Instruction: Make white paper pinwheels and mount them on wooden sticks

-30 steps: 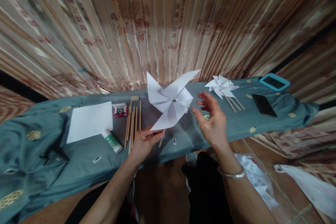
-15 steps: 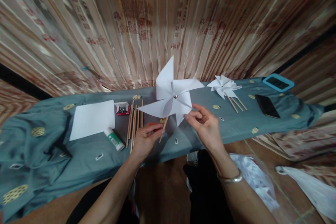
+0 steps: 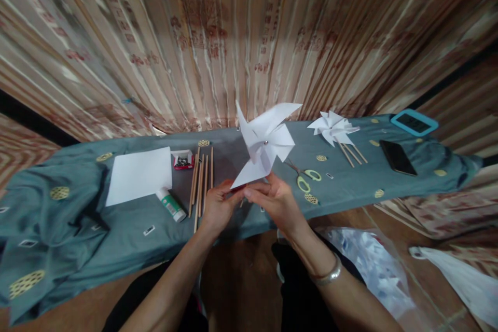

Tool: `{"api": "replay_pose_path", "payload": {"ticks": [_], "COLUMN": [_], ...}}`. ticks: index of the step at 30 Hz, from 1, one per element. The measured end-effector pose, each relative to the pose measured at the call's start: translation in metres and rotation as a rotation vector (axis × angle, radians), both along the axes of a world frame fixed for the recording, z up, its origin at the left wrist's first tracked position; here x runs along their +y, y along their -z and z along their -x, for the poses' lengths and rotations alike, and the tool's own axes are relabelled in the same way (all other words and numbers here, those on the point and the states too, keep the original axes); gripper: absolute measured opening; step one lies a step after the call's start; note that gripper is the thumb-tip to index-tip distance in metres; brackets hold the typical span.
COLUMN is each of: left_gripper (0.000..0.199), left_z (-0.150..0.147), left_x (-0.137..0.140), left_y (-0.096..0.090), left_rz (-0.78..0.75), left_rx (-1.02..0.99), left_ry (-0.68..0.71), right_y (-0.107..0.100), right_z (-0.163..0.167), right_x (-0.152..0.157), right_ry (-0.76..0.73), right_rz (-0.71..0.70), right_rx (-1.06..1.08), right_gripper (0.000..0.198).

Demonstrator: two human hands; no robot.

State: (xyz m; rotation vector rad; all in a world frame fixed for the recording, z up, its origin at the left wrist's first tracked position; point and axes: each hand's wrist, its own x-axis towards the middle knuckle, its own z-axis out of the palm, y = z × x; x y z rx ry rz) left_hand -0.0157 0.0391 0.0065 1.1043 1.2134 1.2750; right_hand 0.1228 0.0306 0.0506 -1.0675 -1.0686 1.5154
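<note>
A white paper pinwheel (image 3: 261, 146) with a shiny pin at its centre is held up over the middle of the table. My left hand (image 3: 220, 208) is closed around its wooden stick, just under the paper blades. Beside it, my right hand (image 3: 279, 204) meets the left fingertips and pinches at the same stick below the blades. The fingers hide most of the stick. Green-handled scissors (image 3: 304, 179) lie on the cloth just right of the pinwheel.
On the cloth-covered table (image 3: 132, 238) are paper sheets (image 3: 140, 175), a glue stick (image 3: 171, 205), a small box of pins (image 3: 182, 160) and several wooden sticks (image 3: 200, 181). Finished pinwheels (image 3: 333, 127), a phone (image 3: 397, 157) and a blue-framed device (image 3: 414, 123) lie to the right. A plastic bag (image 3: 369, 264) rests on the floor.
My right hand has moved left and down from a blade to the stick beside my left hand. The blades have turned, and the scissors have come into sight.
</note>
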Motion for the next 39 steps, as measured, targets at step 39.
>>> {"api": "replay_pose_path", "payload": {"ticks": [39], "left_gripper": [0.026], "left_z": [-0.034], "left_x": [0.001], "left_y": [0.007], "left_rz": [0.018], "left_rx": [-0.051], "left_ry": [0.075], "right_y": [0.000], "right_z": [-0.173], "right_x": [0.117], "right_ry": [0.463], "right_rz": [-0.256], "right_rx": [-1.172], "right_gripper": [0.019]}}
